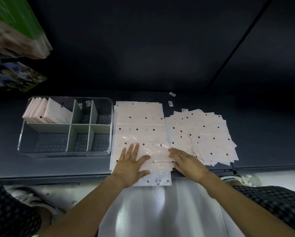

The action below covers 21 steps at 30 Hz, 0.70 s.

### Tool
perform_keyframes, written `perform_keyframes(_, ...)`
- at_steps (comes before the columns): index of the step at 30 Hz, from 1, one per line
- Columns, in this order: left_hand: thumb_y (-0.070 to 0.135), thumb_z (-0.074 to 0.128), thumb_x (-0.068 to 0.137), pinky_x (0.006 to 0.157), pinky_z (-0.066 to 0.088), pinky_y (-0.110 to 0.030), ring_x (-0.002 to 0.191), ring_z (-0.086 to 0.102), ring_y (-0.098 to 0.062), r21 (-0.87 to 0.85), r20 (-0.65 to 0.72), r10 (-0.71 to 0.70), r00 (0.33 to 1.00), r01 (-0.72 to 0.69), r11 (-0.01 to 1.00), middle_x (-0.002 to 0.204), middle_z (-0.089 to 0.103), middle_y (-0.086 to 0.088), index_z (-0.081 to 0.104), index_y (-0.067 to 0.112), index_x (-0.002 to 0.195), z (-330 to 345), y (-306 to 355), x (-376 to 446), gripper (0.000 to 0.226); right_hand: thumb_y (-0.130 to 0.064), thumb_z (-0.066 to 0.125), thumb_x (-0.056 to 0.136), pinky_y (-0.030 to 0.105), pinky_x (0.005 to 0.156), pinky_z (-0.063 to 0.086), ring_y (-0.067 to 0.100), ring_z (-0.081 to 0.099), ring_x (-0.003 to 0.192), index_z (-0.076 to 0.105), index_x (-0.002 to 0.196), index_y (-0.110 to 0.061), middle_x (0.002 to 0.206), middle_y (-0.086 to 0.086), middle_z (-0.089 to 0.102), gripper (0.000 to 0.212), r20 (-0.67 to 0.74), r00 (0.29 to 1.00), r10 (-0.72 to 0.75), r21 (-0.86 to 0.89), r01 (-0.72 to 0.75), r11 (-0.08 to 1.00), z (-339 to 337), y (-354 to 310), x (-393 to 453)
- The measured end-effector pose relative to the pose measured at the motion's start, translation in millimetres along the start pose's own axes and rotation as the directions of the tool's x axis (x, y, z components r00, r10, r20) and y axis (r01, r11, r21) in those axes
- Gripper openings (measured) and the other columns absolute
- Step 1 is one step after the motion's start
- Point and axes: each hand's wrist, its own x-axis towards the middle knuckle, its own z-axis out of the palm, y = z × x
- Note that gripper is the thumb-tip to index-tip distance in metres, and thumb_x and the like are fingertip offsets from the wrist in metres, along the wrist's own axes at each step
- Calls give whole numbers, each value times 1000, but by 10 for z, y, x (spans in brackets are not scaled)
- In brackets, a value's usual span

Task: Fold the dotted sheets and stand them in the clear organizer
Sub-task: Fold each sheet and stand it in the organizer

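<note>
Both hands are down flat on the work: the left hand [132, 164] lies with fingers spread and straight, pressing the near part of the top dotted sheet [140, 132], and the right hand [186, 160], a ring on one finger, rests with fingers extended on that sheet's right edge where it meets the loose pile [203, 134]; neither grip pinches anything that can be seen. The sheet sits on a squared stack at the middle of the dark surface [263, 134], its near end hanging over the front edge, a triangle mark showing on the overhang. To the right, the loose pile fans out messily toward the front edge. Over on the left side of the surface stands the clear organizer [66, 152], and its far-left compartment already holds a row of folded sheets [47, 112] standing on edge; the other compartments look bare. This reads as the smoothing and squaring step just ahead of a fold, with plenty of sheets still to go. The next move likely calls for lifting one end and bringing it over evenly, creasing firmly, since this glossy material looks slippery and could slide off the stack.
</note>
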Motion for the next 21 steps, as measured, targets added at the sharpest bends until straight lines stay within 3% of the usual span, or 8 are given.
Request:
perform_keyframes(3,61,28,94,116,-13,-47,144,-22,-27,-58,-30,-49,998,47,997,158,-14,-10,22,41,144,-44,59,-22,54,-3,90,46,26,56,57,18,72,81,74,75,-9,92,5,74,33,-70,993,-98,-55,95,994,-125,4,91)
perform_keyframes(6,61,34,93,116,-12,-46,145,-15,-25,-63,-98,-101,990,95,993,159,-8,-8,29,38,143,-44,124,-66,55,-8,87,56,27,65,58,17,70,75,71,71,-9,85,2,73,22,-128,975,-181,9,184,983,-263,-90,158)
perform_keyframes(9,61,39,91,116,3,-38,144,5,-23,-69,-175,-128,976,118,991,157,10,-4,37,36,141,3,182,-141,56,-13,80,68,25,66,55,18,67,68,70,73,-10,76,0,70,12,-182,950,-252,64,267,962,-340,-325,182)
perform_keyframes(11,59,44,90,108,17,-34,137,20,-22,-119,-223,-142,964,117,986,150,26,-1,45,35,136,41,221,-188,52,-22,68,81,22,65,52,16,64,64,70,74,-13,69,-2,67,12,-175,955,-240,101,260,960,-352,-534,187)
perform_keyframes(14,46,54,90,91,31,-30,120,40,-22,-261,-316,-175,932,92,961,131,48,3,62,30,118,67,270,-228,33,-30,57,89,23,65,52,17,63,63,70,81,-14,66,-2,67,22,-155,983,-95,209,126,970,-381,-805,211)
perform_keyframes(17,22,53,92,78,33,-23,102,47,-21,-349,-340,-180,923,54,935,111,56,3,67,23,107,88,272,-246,21,-42,57,90,27,79,48,14,62,82,65,103,-23,86,-7,71,24,91,991,96,396,-124,910,-441,-862,263)
perform_keyframes(19,19,54,93,73,33,-20,98,46,-18,-455,-327,-214,920,45,889,105,58,3,70,22,107,98,258,-252,22,-51,63,82,22,92,42,4,58,103,55,114,-38,108,-15,67,35,384,917,112,508,-310,803,-467,-756,288)
perform_keyframes(21,22,58,92,72,33,-19,97,47,-17,-548,-323,-270,907,53,835,102,60,3,72,19,104,95,242,-243,19,-50,71,76,17,96,39,-5,53,110,52,117,-44,115,-19,62,46,546,836,54,557,-410,722,-472,-583,295)
